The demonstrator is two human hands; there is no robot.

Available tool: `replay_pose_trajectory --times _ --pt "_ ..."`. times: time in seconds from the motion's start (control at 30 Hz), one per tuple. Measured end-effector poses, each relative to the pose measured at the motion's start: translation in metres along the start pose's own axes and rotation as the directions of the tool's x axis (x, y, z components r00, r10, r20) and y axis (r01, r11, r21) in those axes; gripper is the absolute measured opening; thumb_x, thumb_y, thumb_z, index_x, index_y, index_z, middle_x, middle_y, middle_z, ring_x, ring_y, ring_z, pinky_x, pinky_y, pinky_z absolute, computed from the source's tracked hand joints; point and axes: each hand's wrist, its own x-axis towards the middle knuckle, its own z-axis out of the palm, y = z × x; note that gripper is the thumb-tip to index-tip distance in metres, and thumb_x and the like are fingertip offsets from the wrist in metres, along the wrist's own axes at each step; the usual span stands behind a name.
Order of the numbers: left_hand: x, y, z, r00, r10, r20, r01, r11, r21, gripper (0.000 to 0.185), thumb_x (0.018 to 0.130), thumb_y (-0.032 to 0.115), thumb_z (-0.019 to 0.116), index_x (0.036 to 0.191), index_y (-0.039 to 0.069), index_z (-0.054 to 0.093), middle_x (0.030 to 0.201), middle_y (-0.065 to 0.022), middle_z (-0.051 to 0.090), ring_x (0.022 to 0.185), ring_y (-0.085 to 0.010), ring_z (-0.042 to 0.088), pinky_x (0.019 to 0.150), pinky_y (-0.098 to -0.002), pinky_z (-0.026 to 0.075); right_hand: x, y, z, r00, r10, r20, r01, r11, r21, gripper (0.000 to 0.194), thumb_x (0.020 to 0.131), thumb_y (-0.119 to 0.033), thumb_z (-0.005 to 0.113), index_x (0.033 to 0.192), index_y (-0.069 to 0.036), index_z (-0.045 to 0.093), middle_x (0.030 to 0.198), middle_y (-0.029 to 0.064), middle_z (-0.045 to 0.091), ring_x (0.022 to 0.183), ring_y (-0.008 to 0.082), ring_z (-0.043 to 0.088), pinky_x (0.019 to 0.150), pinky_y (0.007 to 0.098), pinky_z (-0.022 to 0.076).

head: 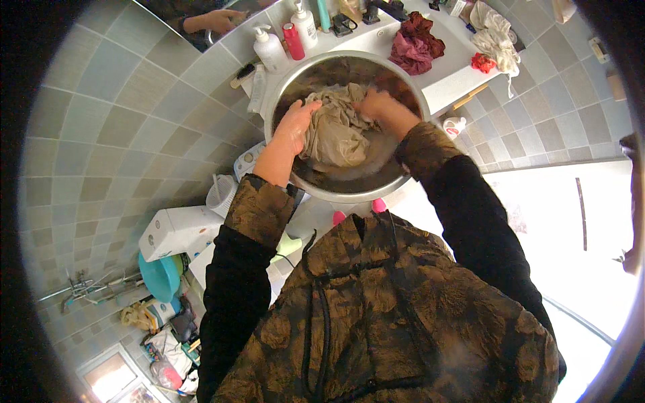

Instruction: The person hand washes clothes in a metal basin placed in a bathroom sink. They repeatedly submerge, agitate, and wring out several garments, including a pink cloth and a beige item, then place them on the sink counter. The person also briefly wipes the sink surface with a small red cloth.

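A round stainless steel basin rests at the edge of a white counter with a sink. In it lies a bunched, wet-looking beige cloth. My left hand is at the cloth's left side, fingers spread over its edge and thumb pointing inward. On the cloth's upper right is my right hand, blurred, its fingers curled down into the folds; some fingertips are hidden. Wet dark red cloth is heaped by the sink, right of the basin's rim.
Pump bottles, a red bottle, a tube and a brush stand or lie behind and left of the basin. Whitish cloth and a small red cloth lie at the counter's right end. A white basket is lower left.
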Motion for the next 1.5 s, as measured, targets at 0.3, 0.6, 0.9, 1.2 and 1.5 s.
replay_pose_trajectory --times 0.3,0.6,0.9,1.2,1.5 --pt "-0.013 0.019 -0.016 0.957 -0.242 0.158 0.248 0.969 -0.016 0.049 0.088 0.018 0.076 0.13 -0.002 0.059 0.121 -0.0141 0.068 0.112 -0.0292 0.066 0.096 -0.0492 0.053 0.004 -0.005 -0.041 0.901 -0.429 -0.06 0.429 0.864 0.264 0.056 0.087 -0.042 0.068 0.118 0.004 0.066 0.128 0.0278 0.062 0.102 0.0462 0.067 0.09 0.0497 0.0544" --pt "-0.071 0.068 0.041 0.953 0.155 0.262 -0.047 0.925 -0.377 0.028 0.093 0.013 0.073 0.116 0.0 0.066 0.112 -0.01 0.07 0.1 -0.0222 0.068 0.089 -0.0382 0.057 -0.124 0.006 -0.08 0.759 -0.554 -0.342 0.65 0.673 0.353 0.071 0.083 -0.058 0.074 0.119 0.002 0.065 0.109 0.0241 0.069 0.095 0.0333 0.069 0.087 0.0398 0.0527" --pt "-0.066 0.105 0.011 0.883 0.414 0.221 -0.31 0.868 -0.387 0.017 0.089 0.007 0.074 0.105 0.003 0.069 0.107 -0.0093 0.071 0.101 -0.0204 0.066 0.098 -0.0364 0.05 -0.129 0.028 -0.141 0.659 -0.313 -0.684 0.664 0.67 0.332 0.026 0.095 -0.024 0.064 0.101 0.0 0.07 0.087 0.0181 0.071 0.08 0.0283 0.07 0.076 0.0375 0.0534" --pt "-0.067 0.132 -0.047 0.765 0.638 -0.091 -0.621 0.694 -0.365 0.019 0.085 -0.008 0.069 0.102 -0.001 0.065 0.094 -0.0111 0.068 0.09 -0.0221 0.067 0.084 -0.0306 0.055 -0.121 0.06 -0.186 0.646 -0.048 -0.762 0.592 0.662 0.46 0.026 0.097 -0.025 0.064 0.104 -0.001 0.071 0.085 0.009 0.072 0.076 0.0149 0.063 0.075 0.0312 0.0506" --pt "-0.072 0.134 -0.066 0.709 0.677 -0.199 -0.705 0.666 -0.244 0.021 0.087 -0.008 0.067 0.107 -0.003 0.064 0.098 -0.0088 0.065 0.09 -0.0181 0.063 0.083 -0.027 0.051 -0.118 0.08 -0.189 0.79 -0.017 -0.613 0.54 0.491 0.683 0.02 0.095 -0.018 0.069 0.104 -0.001 0.073 0.089 0.0052 0.072 0.072 0.0103 0.062 0.067 0.0267 0.0525"
